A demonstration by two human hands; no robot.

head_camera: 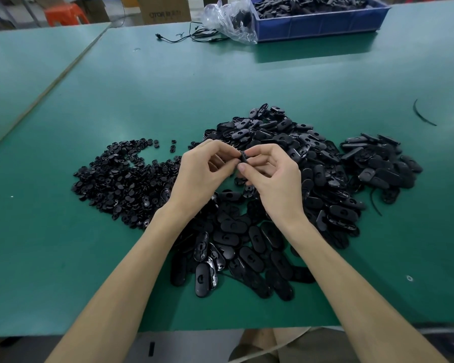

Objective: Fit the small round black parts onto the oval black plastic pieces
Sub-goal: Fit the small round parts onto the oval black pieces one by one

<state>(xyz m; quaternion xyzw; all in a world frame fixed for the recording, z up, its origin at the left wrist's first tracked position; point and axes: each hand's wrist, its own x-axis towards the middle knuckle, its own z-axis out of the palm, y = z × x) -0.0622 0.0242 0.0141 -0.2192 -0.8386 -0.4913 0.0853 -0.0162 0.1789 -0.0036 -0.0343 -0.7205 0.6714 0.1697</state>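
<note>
Hands (pixel 202 171) (pixel 273 176) pinch black part (pixel 243 159) above oval pieces (pixel 249 255).

Left hand (pixel 202 171) and right hand (pixel 270 176) pinching a small black part (pixel 243 158) together, hovering over heaps of oval pieces (pixel 247 247) and round parts (pixel 123 179), lying on green tabletop (pixel 168 87)

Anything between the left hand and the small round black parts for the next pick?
Nothing visible does. The heap of small round black parts lies uncovered on the green table beside the left hand, which pinches a black plastic piece with the right hand.
</note>
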